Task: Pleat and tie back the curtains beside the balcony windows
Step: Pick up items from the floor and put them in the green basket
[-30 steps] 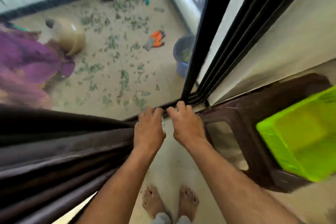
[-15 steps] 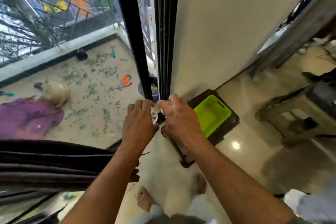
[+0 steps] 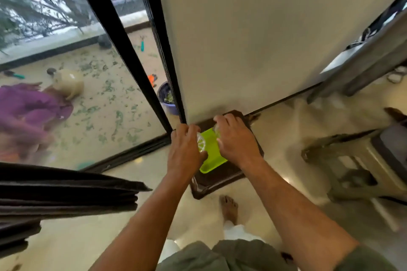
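The dark brown curtain (image 3: 66, 193) hangs bunched in folds at the left edge, apart from both hands. My left hand (image 3: 186, 149) and my right hand (image 3: 236, 138) are held close together in front of me, above the stool. Each is closed on part of a small clear object (image 3: 200, 142): a round translucent piece shows at the left fingertips, and a second bit peeks out at the right fingers. I cannot tell exactly what it is. The black window frame (image 3: 123, 50) stands just beyond my hands.
A bright green tray (image 3: 211, 160) lies on a brown stool (image 3: 220, 180) against the white wall (image 3: 253, 50). A grey plastic stool (image 3: 363, 167) is at the right. Out on the balcony are a person in purple (image 3: 28, 112), a tan pot (image 3: 69, 82) and a blue bucket (image 3: 168, 103). My bare foot (image 3: 229, 207) is on the floor.
My hands have come away from the curtain's edge by the window track and now hold a small clear object between them. The view has lifted and turned right.
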